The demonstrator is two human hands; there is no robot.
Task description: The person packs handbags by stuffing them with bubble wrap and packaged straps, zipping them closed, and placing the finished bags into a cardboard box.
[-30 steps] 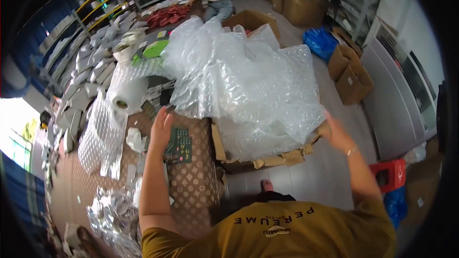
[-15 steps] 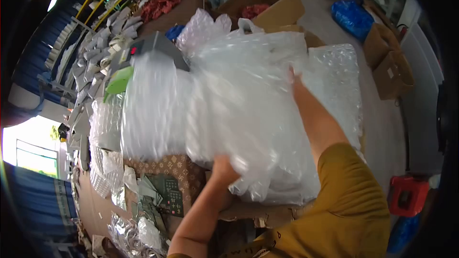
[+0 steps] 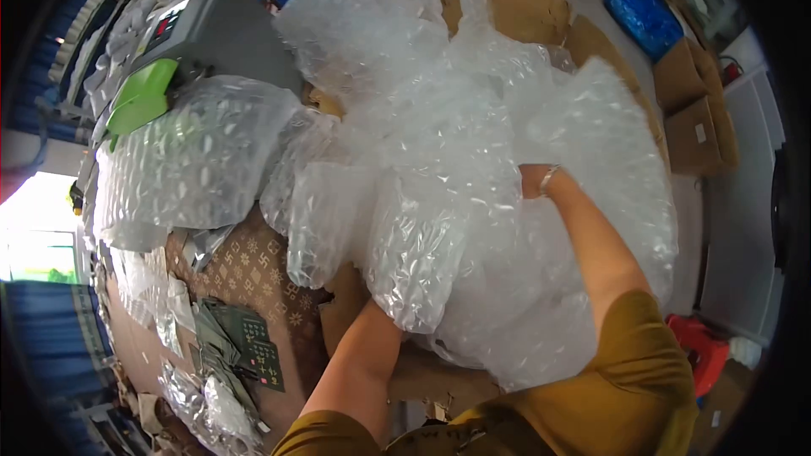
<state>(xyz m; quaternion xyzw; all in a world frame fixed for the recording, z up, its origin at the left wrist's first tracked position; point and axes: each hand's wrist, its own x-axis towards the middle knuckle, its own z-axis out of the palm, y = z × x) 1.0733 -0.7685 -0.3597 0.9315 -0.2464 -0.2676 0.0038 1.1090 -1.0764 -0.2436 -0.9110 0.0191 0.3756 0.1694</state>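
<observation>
A large heap of clear air-cushion wrap (image 3: 456,135) spreads over a cardboard box (image 3: 528,17), whose flaps show at the back and right. My right hand (image 3: 535,179), with a band at the wrist, reaches into the heap from the right; wrap covers its fingers. On the near left side, my left forearm (image 3: 363,355) goes in under a hanging fold of the wrap, which hides that hand. To the left stands a grey machine (image 3: 228,29) with a red display and a green part (image 3: 144,97). A strip of inflated cushions (image 3: 194,152) lies in front of it.
A patterned brown tabletop (image 3: 245,270) holds grey-green printed packets (image 3: 245,342) and crumpled clear plastic (image 3: 211,405). A blue bag (image 3: 644,17) and open cardboard boxes (image 3: 693,110) are at the right back. A red plastic object (image 3: 701,350) is at the lower right.
The wrap has spread outward and down over the box, to the right and toward me. My left hand has gone under it. The view has shifted, so the machine looks closer.
</observation>
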